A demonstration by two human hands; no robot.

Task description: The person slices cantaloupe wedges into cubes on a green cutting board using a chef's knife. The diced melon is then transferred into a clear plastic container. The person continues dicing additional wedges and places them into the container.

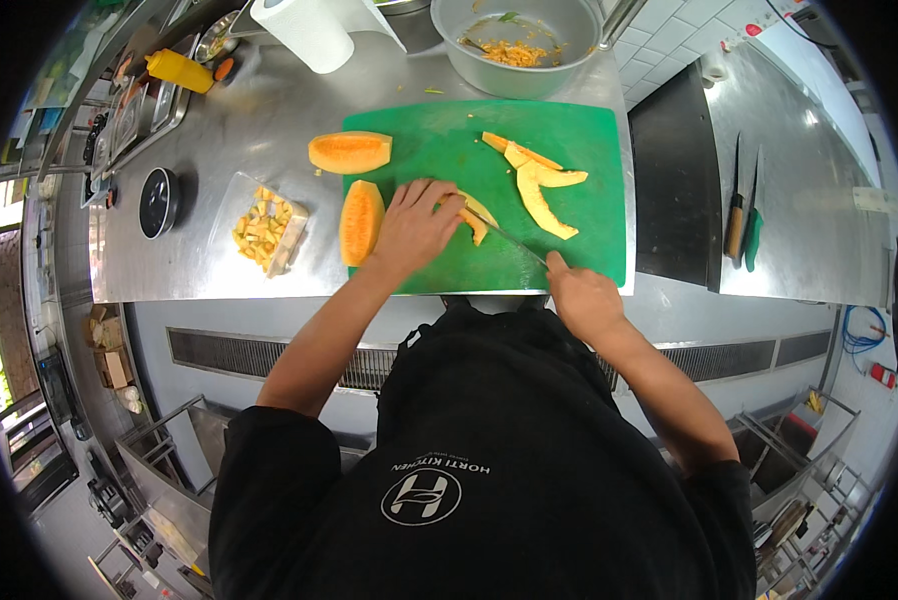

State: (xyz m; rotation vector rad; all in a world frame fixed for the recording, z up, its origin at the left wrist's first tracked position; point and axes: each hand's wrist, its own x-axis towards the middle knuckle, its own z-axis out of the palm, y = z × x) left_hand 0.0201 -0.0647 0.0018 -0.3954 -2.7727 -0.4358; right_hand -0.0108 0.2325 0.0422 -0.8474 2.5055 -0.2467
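My right hand (585, 301) grips the handle of a kitchen knife (518, 242). Its blade runs up and left to a piece of orange-fleshed melon (480, 214) on the green cutting board (449, 274). With bent fingers, my left hand (419, 225) holds that piece against the board and hides part of it, along with the blade's tip. Two melon wedges, an upper one (350, 152) and a lower one (362, 223), lie left of my left hand, over the board's left edge. Curved strips of cut rind (537, 196) rest at the board's right.
A clear plastic container (296, 238) of melon cubes and a black bowl (158, 203) stand left on the steel table (269, 112). Behind are a paper towel roll (306, 34), a yellow squeeze bottle (180, 70) and a pot (494, 79) holding seedy pulp. Two knives (743, 217) lie right.
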